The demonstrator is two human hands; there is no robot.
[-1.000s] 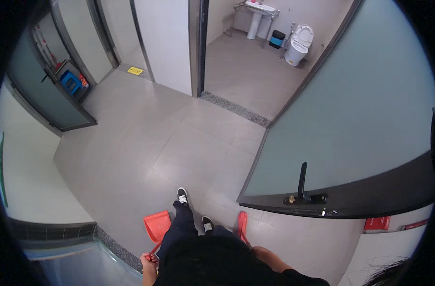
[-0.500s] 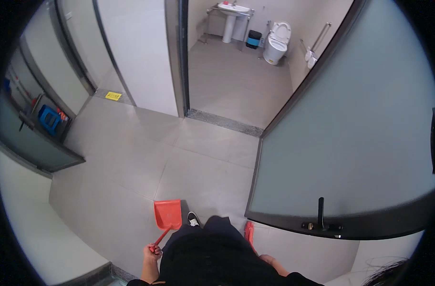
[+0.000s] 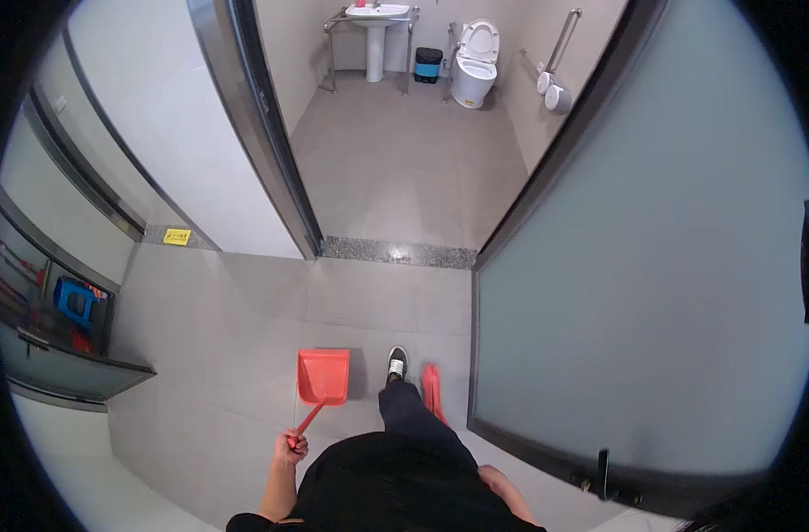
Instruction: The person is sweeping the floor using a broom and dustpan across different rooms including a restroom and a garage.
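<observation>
My left hand is closed round the handle of a red dustpan, its pan hanging ahead and to the left of my body. To my right, a long red thing that looks like a broom head shows beside my leg. Its handle runs back toward my right hand, which is curled by my hip and seems to grip it. My body hides most of that handle and some of those fingers. One dark shoe with white laces is between the dustpan and the broom.
Ahead is a doorway with a speckled stone sill, its frosted glass door swung out on my right. Beyond are a washbasin, bin and toilet. At left, a partly open cupboard holds a blue stool.
I have stepped toward the doorway, which appears nearer and more square ahead. The dustpan and broom have come along in my hands, and the glass door is now closer on my right.
</observation>
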